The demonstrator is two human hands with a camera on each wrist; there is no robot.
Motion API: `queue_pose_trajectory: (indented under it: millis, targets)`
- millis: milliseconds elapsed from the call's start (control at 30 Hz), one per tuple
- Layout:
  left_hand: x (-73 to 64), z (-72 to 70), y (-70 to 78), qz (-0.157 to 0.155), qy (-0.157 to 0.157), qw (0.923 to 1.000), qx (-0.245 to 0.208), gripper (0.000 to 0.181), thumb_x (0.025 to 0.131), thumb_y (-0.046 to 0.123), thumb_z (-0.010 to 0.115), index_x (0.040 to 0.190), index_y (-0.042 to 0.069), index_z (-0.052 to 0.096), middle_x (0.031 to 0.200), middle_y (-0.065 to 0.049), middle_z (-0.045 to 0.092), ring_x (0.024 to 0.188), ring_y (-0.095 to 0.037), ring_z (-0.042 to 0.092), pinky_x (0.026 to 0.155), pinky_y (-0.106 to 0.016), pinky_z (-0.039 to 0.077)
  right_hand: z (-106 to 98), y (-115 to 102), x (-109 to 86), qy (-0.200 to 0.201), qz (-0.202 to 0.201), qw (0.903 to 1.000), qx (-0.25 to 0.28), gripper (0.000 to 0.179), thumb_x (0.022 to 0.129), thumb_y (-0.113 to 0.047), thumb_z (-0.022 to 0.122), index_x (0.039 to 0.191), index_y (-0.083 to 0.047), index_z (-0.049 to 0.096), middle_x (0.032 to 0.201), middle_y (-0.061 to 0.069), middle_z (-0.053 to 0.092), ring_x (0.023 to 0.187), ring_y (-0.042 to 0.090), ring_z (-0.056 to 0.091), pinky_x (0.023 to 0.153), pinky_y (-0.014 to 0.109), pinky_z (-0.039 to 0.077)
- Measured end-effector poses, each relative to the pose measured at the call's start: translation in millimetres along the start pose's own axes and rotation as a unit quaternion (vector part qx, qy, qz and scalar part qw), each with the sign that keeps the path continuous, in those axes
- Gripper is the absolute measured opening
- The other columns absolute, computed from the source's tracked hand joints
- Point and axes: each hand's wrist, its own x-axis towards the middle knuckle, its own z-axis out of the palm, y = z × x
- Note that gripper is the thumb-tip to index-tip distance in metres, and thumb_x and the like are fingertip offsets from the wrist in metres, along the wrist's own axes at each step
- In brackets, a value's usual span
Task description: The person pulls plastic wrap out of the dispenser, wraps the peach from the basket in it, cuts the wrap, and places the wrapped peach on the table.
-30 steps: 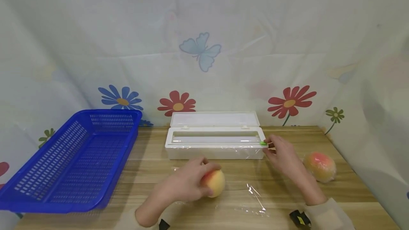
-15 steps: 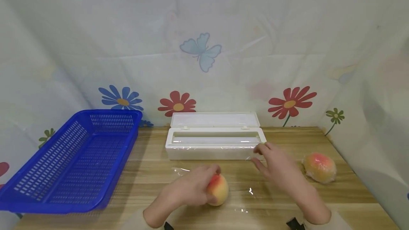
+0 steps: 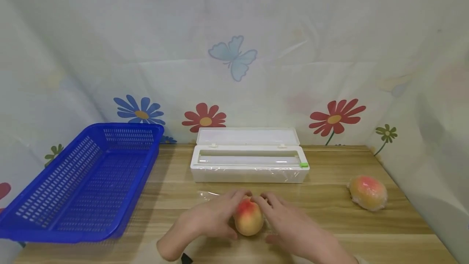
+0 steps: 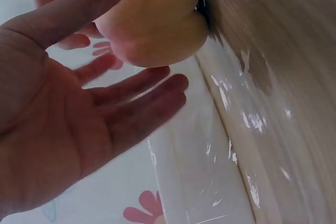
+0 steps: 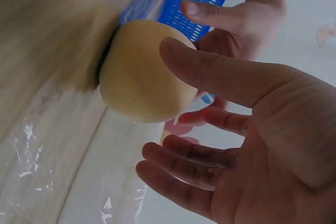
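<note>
A yellow peach [image 3: 249, 220] with a red blush rests on clear cling film [image 4: 247, 119] spread over the table. On its left my left hand [image 3: 214, 217] has fairly straight fingers, with fingertips near the top of the fruit. My right hand [image 3: 291, 225] is on the other side, its fingers loosely spread and fingertips close to the peach's top. The right wrist view has the right thumb overlapping the peach [image 5: 144, 74]. Behind the hands stands a white cling film dispenser [image 3: 249, 175], its lid raised, a roll inside and a green slider [image 3: 303, 165] at its right end.
A blue plastic basket [image 3: 121, 219] fills the left side of the wooden table [image 3: 388, 243]. Another peach [image 3: 367, 192], wrapped in film, lies near the right edge. A flower-printed curtain [image 3: 256, 93] hangs behind.
My right hand has left the slider end of the dispenser and come down to the right side of the peach. The peach has shifted slightly nearer, and my left hand has loosened from it.
</note>
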Motion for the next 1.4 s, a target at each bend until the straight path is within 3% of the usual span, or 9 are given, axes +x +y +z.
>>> queue_pose_trajectory:
  millis: [100, 233, 367, 467, 733, 867, 1033, 1167, 1400]
  targets:
    - [-4.1, -5.7, -1.5, -0.029, 0.007, 0.9995, 0.003, 0.086, 0.068, 0.020, 0.097, 0.138, 0.009, 0.046, 0.128, -0.006, 0.061, 0.113, -0.016, 0.059, 0.096, -0.036, 0.051, 2.6, 0.7, 1.2, 0.007, 0.004, 0.9999, -0.007, 0.084, 0.075, -0.016, 0.093, 0.144, -0.006, 0.046, 0.133, 0.013, 0.053, 0.112, 0.031, 0.061, 0.091, 0.048, 0.054]
    - [-11.4, -13.2, -6.3, -0.067, -0.007, 0.9970, 0.036, 0.055, 0.063, 0.016, 0.095, 0.102, 0.012, 0.058, 0.093, 0.003, 0.058, 0.085, -0.012, 0.053, 0.076, -0.030, 0.050, 3.6, 5.1, -0.6, -0.005, 0.027, 0.9986, -0.044, 0.054, 0.073, -0.016, 0.091, 0.113, -0.004, 0.058, 0.107, 0.007, 0.060, 0.098, 0.026, 0.062, 0.081, 0.044, 0.056]
    - [-14.4, -14.0, -10.0, -0.067, -0.045, 0.9948, 0.062, 0.039, 0.059, 0.012, 0.092, 0.074, 0.017, 0.057, 0.072, 0.010, 0.049, 0.069, -0.008, 0.045, 0.062, -0.025, 0.042, 7.9, 12.0, -4.1, -0.038, 0.041, 0.9949, -0.084, 0.031, 0.072, -0.017, 0.088, 0.084, -0.011, 0.060, 0.082, -0.002, 0.056, 0.076, 0.019, 0.058, 0.063, 0.039, 0.053]
    - [-12.9, -9.6, -10.6, -0.055, -0.056, 0.9941, 0.075, 0.037, 0.057, 0.013, 0.091, 0.065, 0.020, 0.056, 0.064, 0.012, 0.048, 0.063, -0.006, 0.044, 0.057, -0.023, 0.040, 14.4, 17.0, -5.0, -0.049, 0.022, 0.9943, -0.092, 0.033, 0.072, -0.015, 0.087, 0.071, -0.018, 0.054, 0.073, -0.008, 0.048, 0.066, 0.013, 0.049, 0.056, 0.032, 0.045]
    - [-8.2, 2.2, -16.2, -0.050, -0.046, 0.9914, 0.112, 0.037, 0.059, 0.009, 0.090, 0.059, 0.022, 0.055, 0.060, 0.013, 0.047, 0.059, -0.005, 0.043, 0.057, -0.022, 0.039, 28.3, 22.0, -4.5, -0.007, -0.021, 0.9953, -0.095, 0.034, 0.073, -0.006, 0.079, 0.063, -0.022, 0.052, 0.068, -0.010, 0.051, 0.060, 0.014, 0.051, 0.051, 0.031, 0.042]
    - [-7.5, 3.7, -15.8, -0.064, -0.055, 0.9913, 0.100, 0.034, 0.062, 0.002, 0.085, 0.056, 0.020, 0.056, 0.058, 0.012, 0.049, 0.057, -0.006, 0.044, 0.055, -0.023, 0.040, 28.5, 22.6, -2.9, -0.032, -0.023, 0.9952, -0.090, 0.033, 0.076, -0.004, 0.078, 0.064, -0.020, 0.051, 0.067, -0.009, 0.050, 0.060, 0.014, 0.050, 0.051, 0.032, 0.043]
    - [-9.0, 6.1, -14.4, -0.073, -0.069, 0.9889, 0.110, 0.032, 0.068, -0.001, 0.078, 0.058, 0.019, 0.055, 0.060, 0.010, 0.048, 0.056, -0.006, 0.044, 0.052, -0.023, 0.041, 29.8, 24.0, -3.2, -0.044, -0.038, 0.9949, -0.083, 0.035, 0.069, -0.003, 0.077, 0.063, -0.021, 0.048, 0.066, -0.011, 0.046, 0.059, 0.010, 0.043, 0.050, 0.029, 0.040]
    - [-10.9, 3.9, -13.7, -0.061, -0.081, 0.9871, 0.124, 0.032, 0.075, -0.001, 0.073, 0.060, 0.018, 0.053, 0.061, 0.009, 0.046, 0.057, -0.007, 0.042, 0.054, -0.024, 0.040, 27.9, 25.2, -5.0, -0.046, -0.038, 0.9963, -0.061, 0.033, 0.065, -0.004, 0.075, 0.064, -0.022, 0.047, 0.067, -0.014, 0.042, 0.059, 0.007, 0.040, 0.051, 0.027, 0.039]
    - [-13.2, -5.7, -14.3, -0.031, -0.074, 0.9927, 0.090, 0.031, 0.080, -0.003, 0.070, 0.065, 0.018, 0.052, 0.062, 0.010, 0.046, 0.058, -0.005, 0.043, 0.056, -0.023, 0.040, 21.2, 26.9, -6.7, -0.056, -0.038, 0.9975, -0.018, 0.031, 0.063, -0.001, 0.069, 0.064, -0.024, 0.047, 0.065, -0.018, 0.039, 0.057, 0.004, 0.037, 0.050, 0.024, 0.035]
